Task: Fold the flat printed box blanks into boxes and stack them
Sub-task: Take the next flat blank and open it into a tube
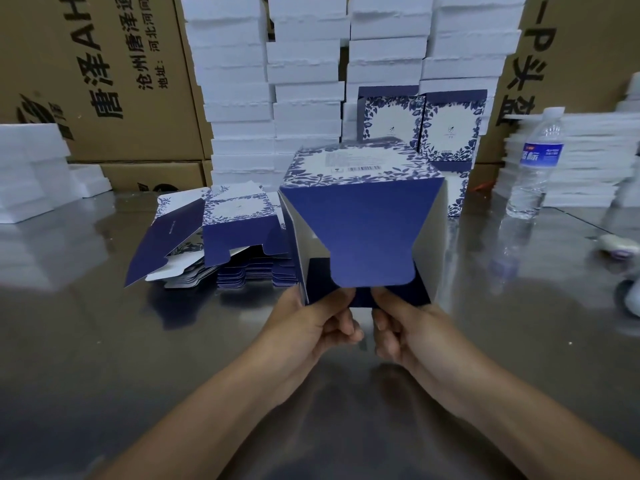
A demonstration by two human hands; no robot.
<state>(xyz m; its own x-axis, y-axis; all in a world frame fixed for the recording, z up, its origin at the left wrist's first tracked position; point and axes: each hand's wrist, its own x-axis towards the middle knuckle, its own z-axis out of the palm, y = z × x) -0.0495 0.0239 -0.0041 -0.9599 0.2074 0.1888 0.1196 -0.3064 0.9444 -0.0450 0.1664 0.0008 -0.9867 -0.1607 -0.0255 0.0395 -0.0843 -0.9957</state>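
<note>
A half-folded blue box (367, 223) with white floral print stands raised at the centre of the view, its open end toward me and one blue flap hanging down over the opening. My left hand (322, 322) pinches the lower left flap of this box, and my right hand (398, 332) pinches the lower flap beside it. A pile of flat printed blanks (221, 237) lies on the table to the left, behind the box. Folded boxes (422, 123) are stacked behind, at the right.
The shiny metal table (138, 341) spreads all round. White foam blocks (270, 81) are piled high at the back, with brown cartons (104, 74) behind. A water bottle (535, 164) stands at the right before stacked white sheets (588, 157). A small white object (618, 245) lies far right.
</note>
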